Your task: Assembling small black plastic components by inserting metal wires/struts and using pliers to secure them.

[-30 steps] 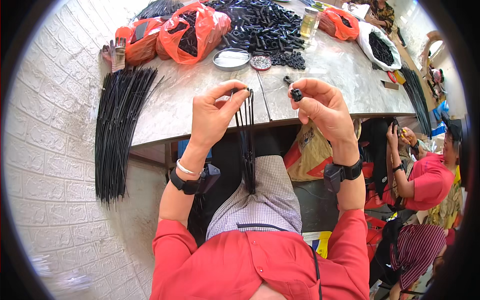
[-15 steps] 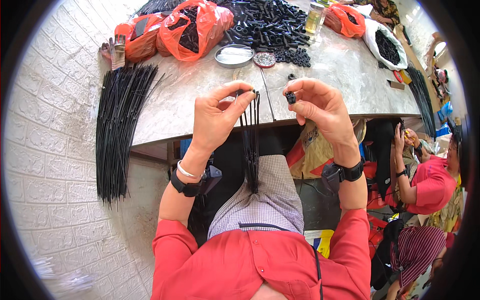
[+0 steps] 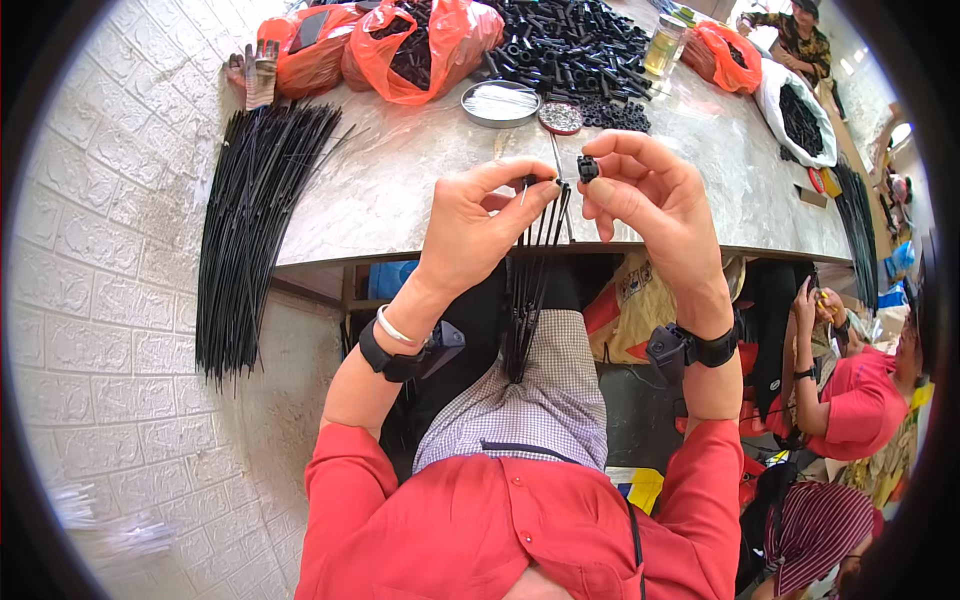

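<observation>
**Cap meets tie-ends at the table edge**

Closing in now: your right hand [image 3: 650,205] has carried the small black cap [image 3: 588,168] leftward since a second ago, when it sat well apart from the bundle; now it hangs just beside the tops of the black strips [image 3: 530,285]. Your left hand [image 3: 475,225] has barely shifted, and it keeps its pinch.

Fingers first. Your left thumb and forefinger are clenched on the upper ends of the strips, gripping them at a small black piece at the tip, with one pale sliver poking out there. The strips hang straight down from that pinch, between your forearms, toward your checked lap. Your right fingertips grasp the cap lightly, thumb below, forefinger over the top, the other fingers fanned loose.

To do this well, I'd say hold the left pinch high, close to the ends, so they don't splay. Keep the cap's opening turned toward them and bring it on squarely; a tilted approach looks likely to catch one strip and bend it aside.

Outward now: both hands hover over the near edge of the grey table [image 3: 400,190]. Beyond them sit a round metal dish [image 3: 500,102], a small lid of tiny parts [image 3: 561,117], and a big heap of black tubes [image 3: 570,45]. Orange bags [image 3: 400,45] lie at the far left, and a long sheaf of black ties [image 3: 250,220] drapes over the table's left edge. A seated co-worker in red [image 3: 860,400] is to your right.
</observation>
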Tool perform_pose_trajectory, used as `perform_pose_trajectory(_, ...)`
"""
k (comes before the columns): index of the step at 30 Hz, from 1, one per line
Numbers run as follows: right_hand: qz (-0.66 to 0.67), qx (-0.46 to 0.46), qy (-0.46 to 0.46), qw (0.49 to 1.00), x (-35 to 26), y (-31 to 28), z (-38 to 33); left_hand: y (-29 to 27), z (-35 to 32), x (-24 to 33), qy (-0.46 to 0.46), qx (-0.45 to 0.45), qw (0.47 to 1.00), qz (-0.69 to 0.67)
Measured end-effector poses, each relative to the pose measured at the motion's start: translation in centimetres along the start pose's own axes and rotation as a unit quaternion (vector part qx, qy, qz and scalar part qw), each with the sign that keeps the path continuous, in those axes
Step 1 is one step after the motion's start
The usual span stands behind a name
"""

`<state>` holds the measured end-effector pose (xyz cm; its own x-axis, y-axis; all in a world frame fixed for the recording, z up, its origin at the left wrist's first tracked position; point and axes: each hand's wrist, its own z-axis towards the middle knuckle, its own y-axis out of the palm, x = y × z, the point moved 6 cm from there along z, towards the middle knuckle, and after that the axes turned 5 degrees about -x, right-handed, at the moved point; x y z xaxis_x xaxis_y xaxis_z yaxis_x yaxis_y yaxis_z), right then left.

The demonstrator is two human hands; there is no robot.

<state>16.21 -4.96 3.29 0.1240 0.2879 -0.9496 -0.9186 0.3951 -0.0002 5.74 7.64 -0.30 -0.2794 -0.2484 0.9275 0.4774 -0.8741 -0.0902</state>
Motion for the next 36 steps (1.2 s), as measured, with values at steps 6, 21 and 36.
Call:
perform_pose_trajectory(6, 0.178, -0.042, 0.082, 0.980, 0.2, 0.9, 1.3, -0.1, -0.2, 0.2, 0.005, 0.007, 1.000, 0.018)
perform_pose_trajectory(21, -0.496, -0.088, -0.061, 0.862, -4.3, 3.1, 3.1, 0.1, 0.1, 0.2, 0.019, 0.022, 0.999, 0.024)
perform_pose_trajectory(36, -0.512, -0.121, -0.081, 0.846, -4.6, 3.9, 4.0, -0.9, 0.7, 0.1, 0.002, -0.081, 0.996, -0.034)
